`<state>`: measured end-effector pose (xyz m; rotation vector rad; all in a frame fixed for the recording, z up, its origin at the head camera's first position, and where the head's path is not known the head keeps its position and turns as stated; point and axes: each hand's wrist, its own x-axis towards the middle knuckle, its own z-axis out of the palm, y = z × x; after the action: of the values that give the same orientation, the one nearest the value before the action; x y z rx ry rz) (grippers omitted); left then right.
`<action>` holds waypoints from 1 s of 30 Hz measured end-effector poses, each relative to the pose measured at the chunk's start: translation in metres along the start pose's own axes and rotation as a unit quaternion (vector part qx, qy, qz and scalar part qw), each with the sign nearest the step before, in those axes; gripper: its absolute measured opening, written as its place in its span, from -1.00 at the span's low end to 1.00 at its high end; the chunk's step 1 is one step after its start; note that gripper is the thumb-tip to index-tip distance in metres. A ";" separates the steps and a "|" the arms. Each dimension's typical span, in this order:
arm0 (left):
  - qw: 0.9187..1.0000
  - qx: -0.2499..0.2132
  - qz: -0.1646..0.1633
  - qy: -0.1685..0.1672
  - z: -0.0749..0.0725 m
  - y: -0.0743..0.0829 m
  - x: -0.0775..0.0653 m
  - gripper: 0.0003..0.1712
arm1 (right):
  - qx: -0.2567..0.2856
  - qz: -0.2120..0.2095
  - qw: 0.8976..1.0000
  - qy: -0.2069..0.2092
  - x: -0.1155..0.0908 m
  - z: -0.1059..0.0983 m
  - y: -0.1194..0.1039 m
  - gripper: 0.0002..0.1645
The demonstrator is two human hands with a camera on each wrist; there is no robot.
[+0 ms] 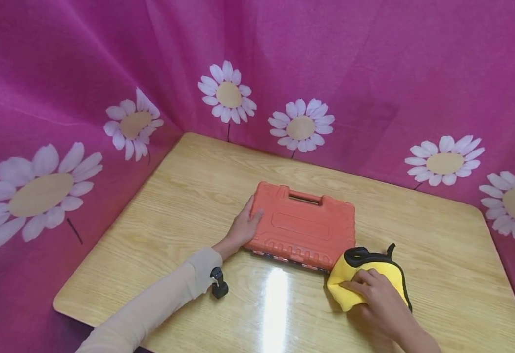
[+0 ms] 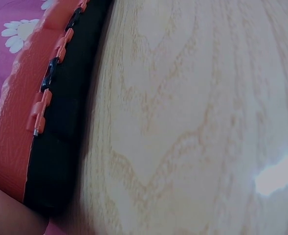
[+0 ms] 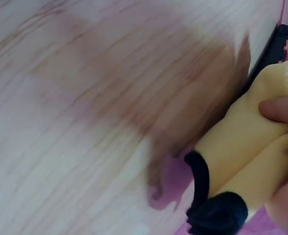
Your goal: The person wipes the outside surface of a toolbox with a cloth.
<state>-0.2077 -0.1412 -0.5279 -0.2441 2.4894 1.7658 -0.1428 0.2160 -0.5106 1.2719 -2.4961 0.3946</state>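
Observation:
A red plastic carrying case [image 1: 301, 225] with a black lower half [image 2: 68, 127] lies on the wooden table, its handle toward the far side. My left hand [image 1: 243, 226] grips the case's left side, thumb on top of the lid. In my right hand [image 1: 378, 296] is a bunched yellow cloth [image 1: 343, 284] with black edging, pinched between thumb and fingers at the case's near right corner. The right wrist view shows the folded cloth [image 3: 251, 132] hanging close over the table, with the hinge side of the case behind it.
The wooden table [image 1: 186, 196] has rounded corners and a bright light reflection near its front. A pink curtain [image 1: 350, 59] printed with white daisies stands along its back and left sides. A small black camera mount [image 1: 218, 283] sits on the left sleeve.

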 end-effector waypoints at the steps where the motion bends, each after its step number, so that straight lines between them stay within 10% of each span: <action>1: 1.000 0.000 0.000 0.001 0.000 0.000 0.000 -0.24 | 0.002 0.006 1.000 0.001 0.000 -0.002 -0.001 -0.44; 14: 1.000 -0.001 0.000 0.000 0.001 0.005 0.000 -0.24 | 0.090 0.103 0.988 0.069 0.024 -0.053 -0.002 -0.14; 30: 0.999 0.000 0.007 0.040 0.002 0.013 0.002 -0.25 | 0.134 0.116 0.970 0.168 0.067 -0.078 -0.004 -0.39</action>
<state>-0.2115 -0.1355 -0.5171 -0.3037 2.5521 1.7957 -0.1657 0.1938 -0.4128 0.9040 -2.3550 0.9477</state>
